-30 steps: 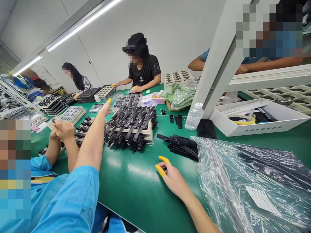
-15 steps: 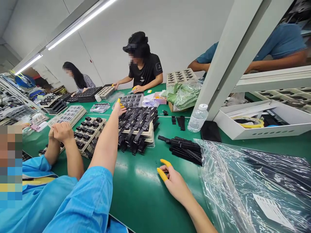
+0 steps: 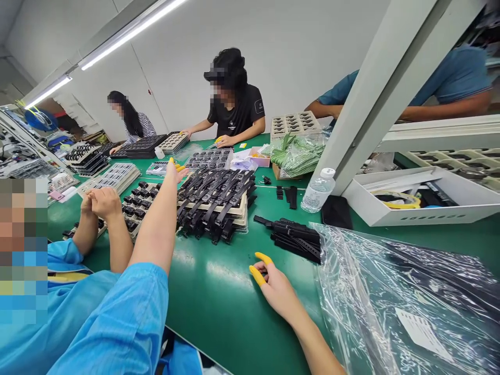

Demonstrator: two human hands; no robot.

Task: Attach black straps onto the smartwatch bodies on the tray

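Note:
My left hand (image 3: pixel 177 172) reaches out over the table with its fingers apart, yellow cots on some fingertips, and nothing visible in it. It is beside stacked beige trays of watches with black straps (image 3: pixel 216 198), at their left side; whether it touches them I cannot tell. My right hand (image 3: pixel 275 286) rests low over the green table (image 3: pixel 219 297). Yellow cots cover its thumb and index finger, which stand apart with no object between them; the other fingers are curled and partly hidden. Just beyond it lies a pile of black watch straps (image 3: pixel 295 237).
A clear plastic bag (image 3: pixel 359 281) covers the right side, near a water bottle (image 3: pixel 318 192) and a white box (image 3: pixel 425 213). At left, a co-worker's clasped hands (image 3: pixel 102 202) are close to my left arm, beside a watch tray (image 3: pixel 140 203). Other people sit across the table.
My left hand has moved left, away from over the strapped watches to their side. My right hand has hardly moved. The view has shifted slightly.

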